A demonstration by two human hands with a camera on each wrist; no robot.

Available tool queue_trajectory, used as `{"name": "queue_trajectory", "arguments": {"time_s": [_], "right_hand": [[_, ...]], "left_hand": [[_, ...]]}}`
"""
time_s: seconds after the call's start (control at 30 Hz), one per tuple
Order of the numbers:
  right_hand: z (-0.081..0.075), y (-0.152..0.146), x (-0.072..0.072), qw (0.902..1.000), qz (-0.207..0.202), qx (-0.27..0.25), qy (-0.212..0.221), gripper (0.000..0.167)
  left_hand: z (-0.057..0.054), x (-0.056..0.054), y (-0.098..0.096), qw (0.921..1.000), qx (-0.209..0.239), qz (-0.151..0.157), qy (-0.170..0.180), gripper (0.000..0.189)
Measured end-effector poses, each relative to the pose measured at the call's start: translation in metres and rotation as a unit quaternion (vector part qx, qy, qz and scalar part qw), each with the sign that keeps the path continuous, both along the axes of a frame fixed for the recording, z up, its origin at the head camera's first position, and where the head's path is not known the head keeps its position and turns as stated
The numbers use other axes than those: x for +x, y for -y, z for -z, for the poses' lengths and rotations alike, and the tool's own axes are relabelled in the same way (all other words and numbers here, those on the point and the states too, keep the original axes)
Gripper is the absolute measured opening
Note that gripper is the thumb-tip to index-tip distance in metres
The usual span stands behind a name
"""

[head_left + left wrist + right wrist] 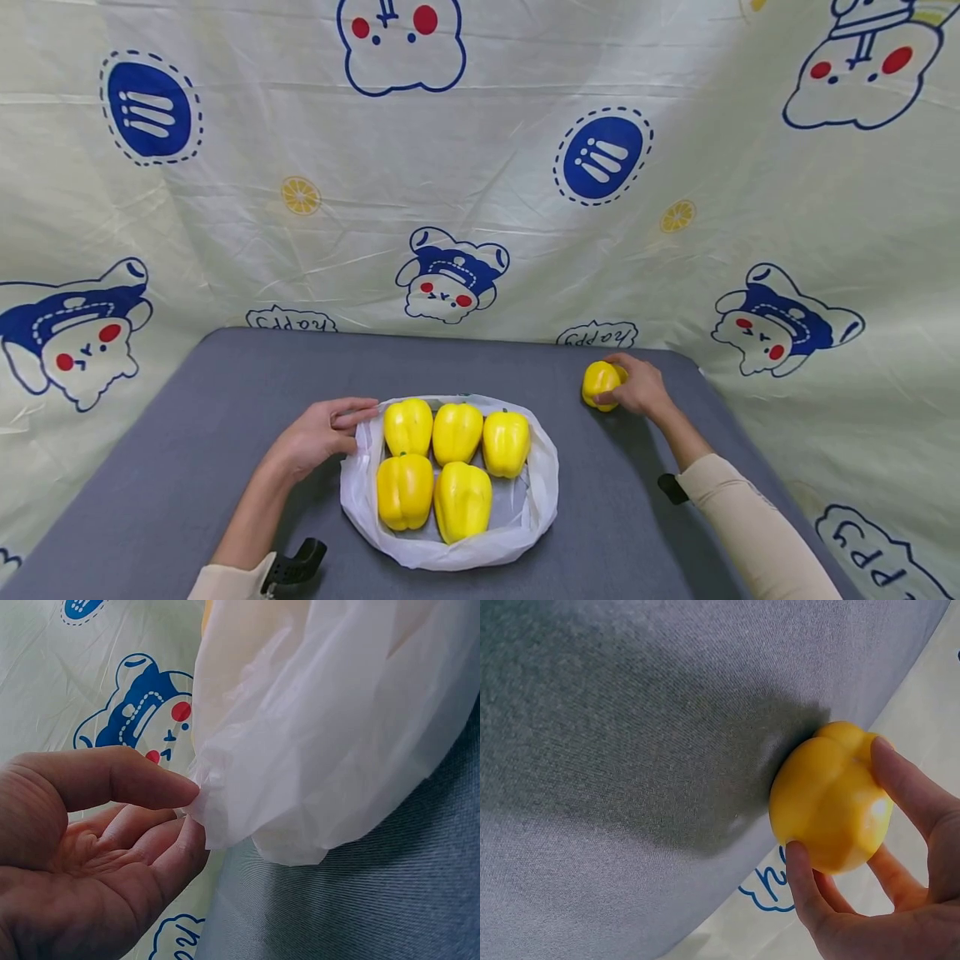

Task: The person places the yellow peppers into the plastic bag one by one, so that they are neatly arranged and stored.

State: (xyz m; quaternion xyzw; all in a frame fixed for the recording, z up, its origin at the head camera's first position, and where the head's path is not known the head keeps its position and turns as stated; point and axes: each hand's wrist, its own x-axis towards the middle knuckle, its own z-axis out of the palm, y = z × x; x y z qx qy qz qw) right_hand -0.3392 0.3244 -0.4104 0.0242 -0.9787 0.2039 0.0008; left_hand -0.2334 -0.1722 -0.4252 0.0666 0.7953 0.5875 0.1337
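A white plastic bag (543,467) stands with its mouth spread wide on the grey table, and several yellow bell peppers (462,502) sit inside it in two rows. At the bag's left rim, my left hand (322,437) pinches the thin plastic (300,750) between thumb and fingers. Off to the right of the bag, my right hand (637,385) grips another yellow bell pepper (600,383), with thumb and fingers on its sides in the right wrist view (832,802). Whether that pepper touches the table I cannot tell.
The grey cloth-covered table (285,367) reaches back to a pale printed curtain (480,167) that hangs behind it and along the sides. The table's right edge runs close beside my right hand.
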Motion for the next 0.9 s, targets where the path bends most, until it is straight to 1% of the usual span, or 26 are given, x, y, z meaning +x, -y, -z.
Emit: {"name": "queue_trajectory", "arguments": {"time_s": [0.1,0.23,0.27,0.47,0.67,0.8,0.9], "right_hand": [[-0.001,0.002,0.001,0.9999,-0.006,-0.001,-0.009,0.074],[-0.003,0.004,0.005,0.9997,-0.012,-0.002,-0.019,0.073],[-0.004,0.005,0.006,0.9997,-0.012,-0.002,-0.022,0.073],[-0.016,0.009,0.014,0.9985,-0.024,0.002,-0.050,0.074],[-0.027,0.017,0.026,0.9981,-0.027,-0.004,-0.055,0.075],[-0.036,0.027,0.038,0.9979,-0.029,-0.009,-0.057,0.076],[-0.043,0.036,0.048,0.9971,-0.042,-0.012,-0.063,0.075]], "left_hand": [[0.001,0.000,0.001,1.0000,0.000,-0.007,0.001,0.067],[0.001,0.000,0.001,1.0000,0.003,-0.007,0.004,0.067],[0.001,0.000,0.001,0.9999,0.006,-0.010,0.007,0.067],[0.000,-0.002,0.001,1.0000,0.003,-0.006,0.007,0.067],[0.000,-0.001,0.000,1.0000,0.003,-0.001,0.005,0.068],[0.000,-0.001,0.000,1.0000,0.001,-0.005,0.005,0.067],[-0.001,-0.001,0.001,1.0000,-0.002,-0.005,0.005,0.067]]}}
